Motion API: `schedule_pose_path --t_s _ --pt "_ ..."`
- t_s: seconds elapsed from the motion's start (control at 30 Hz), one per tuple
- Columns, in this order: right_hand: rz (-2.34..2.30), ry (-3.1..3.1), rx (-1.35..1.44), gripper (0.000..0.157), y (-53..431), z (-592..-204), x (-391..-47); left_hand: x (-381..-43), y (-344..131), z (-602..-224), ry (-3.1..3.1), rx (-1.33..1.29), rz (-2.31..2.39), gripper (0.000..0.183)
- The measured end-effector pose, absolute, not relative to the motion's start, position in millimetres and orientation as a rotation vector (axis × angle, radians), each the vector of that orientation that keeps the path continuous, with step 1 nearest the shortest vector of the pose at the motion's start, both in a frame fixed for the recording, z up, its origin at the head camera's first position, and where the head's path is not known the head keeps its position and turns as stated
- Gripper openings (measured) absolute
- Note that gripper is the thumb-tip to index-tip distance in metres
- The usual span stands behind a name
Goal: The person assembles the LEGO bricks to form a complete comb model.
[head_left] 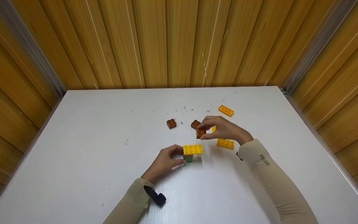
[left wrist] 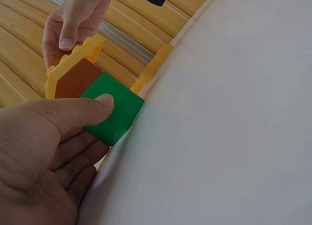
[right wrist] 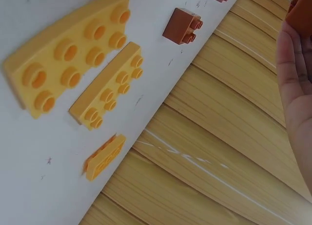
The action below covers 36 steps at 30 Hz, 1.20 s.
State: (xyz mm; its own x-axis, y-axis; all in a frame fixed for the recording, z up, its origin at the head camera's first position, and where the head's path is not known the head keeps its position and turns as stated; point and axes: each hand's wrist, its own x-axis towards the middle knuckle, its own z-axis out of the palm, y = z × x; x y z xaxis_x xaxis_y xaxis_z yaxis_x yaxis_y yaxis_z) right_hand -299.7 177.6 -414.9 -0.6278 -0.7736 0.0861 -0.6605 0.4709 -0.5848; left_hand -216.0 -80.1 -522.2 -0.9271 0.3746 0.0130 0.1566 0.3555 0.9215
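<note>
My left hand (head_left: 166,160) grips a small stack standing on the white table. At its bottom is a green brick (left wrist: 119,110), with my thumb lying across its face. A brown brick (left wrist: 78,79) sits on the green one, and a yellow eight-stud brick (head_left: 193,149) caps the stack, overhanging to one side. Up and to the right of the stack, my right hand (head_left: 224,129) pinches another brown brick (head_left: 201,133) between thumb and fingers, apart from the stack. In the right wrist view, only part of this held brown brick (right wrist: 300,13) shows.
Two loose brown bricks lie beyond the hands, one farther left (head_left: 171,123) and one behind the held brick (head_left: 195,124). Yellow bricks (head_left: 225,143) lie under and beyond my right hand, the farthest being a yellow brick (head_left: 226,110). Wood-patterned panels (head_left: 179,43) border the table.
</note>
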Motion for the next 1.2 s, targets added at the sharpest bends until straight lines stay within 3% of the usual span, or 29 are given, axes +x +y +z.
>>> schedule_pose_path --t_s 0.43,1.2 --pt "-0.924 2.408 -1.377 0.031 158.1 -413.7 -285.9 -216.0 -80.1 -523.3 2.415 0.529 1.635 0.037" --pt "-0.9 2.326 -1.484 0.035 139.2 -420.6 -277.8 -216.6 -80.8 -522.6 2.451 0.529 1.598 0.037"
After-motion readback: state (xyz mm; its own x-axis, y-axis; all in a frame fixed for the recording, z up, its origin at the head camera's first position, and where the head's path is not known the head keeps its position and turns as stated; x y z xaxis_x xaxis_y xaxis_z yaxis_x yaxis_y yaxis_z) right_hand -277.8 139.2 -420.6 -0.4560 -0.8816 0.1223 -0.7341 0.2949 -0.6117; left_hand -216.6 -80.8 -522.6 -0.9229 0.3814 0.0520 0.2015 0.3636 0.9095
